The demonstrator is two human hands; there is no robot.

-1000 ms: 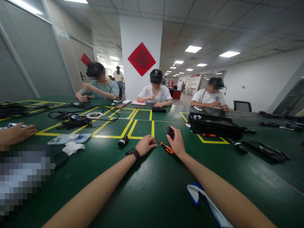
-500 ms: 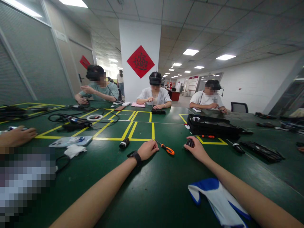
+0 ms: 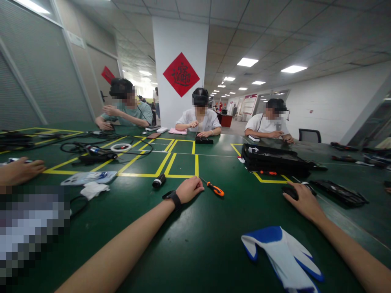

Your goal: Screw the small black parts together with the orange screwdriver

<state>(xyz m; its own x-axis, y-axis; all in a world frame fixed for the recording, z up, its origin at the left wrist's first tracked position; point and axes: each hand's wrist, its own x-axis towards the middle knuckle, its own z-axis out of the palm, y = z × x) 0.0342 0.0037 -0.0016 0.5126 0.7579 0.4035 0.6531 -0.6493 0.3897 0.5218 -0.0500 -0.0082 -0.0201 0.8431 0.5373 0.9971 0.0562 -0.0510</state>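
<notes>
My left hand [image 3: 190, 190], with a black watch on its wrist, rests on the green table with its fingers curled closed. Anything inside them is hidden. Just right of its fingertips lies a screwdriver [image 3: 215, 189] with an orange and black handle. My right hand [image 3: 305, 201] is closed on a small black rounded part [image 3: 290, 192], low over the table at the right. Beyond its fingers, partly covered, is a black cylinder with a white band [image 3: 309, 187]. A similar black cylinder [image 3: 159, 181] lies left of my left hand.
A blue and white glove [image 3: 279, 254] lies before my right forearm. Behind are a black tray [image 3: 275, 158] and a flat black part [image 3: 339, 193]. Cables [image 3: 94, 150], a phone [image 3: 88, 178] and tissue [image 3: 94, 189] lie left. A neighbour's hand [image 3: 23, 173] is at far left; several people sit opposite.
My right hand has moved to the right with the black rounded part, from beside the tray's front to the banded cylinder. My left hand stays by the screwdriver. The view has tilted slightly.
</notes>
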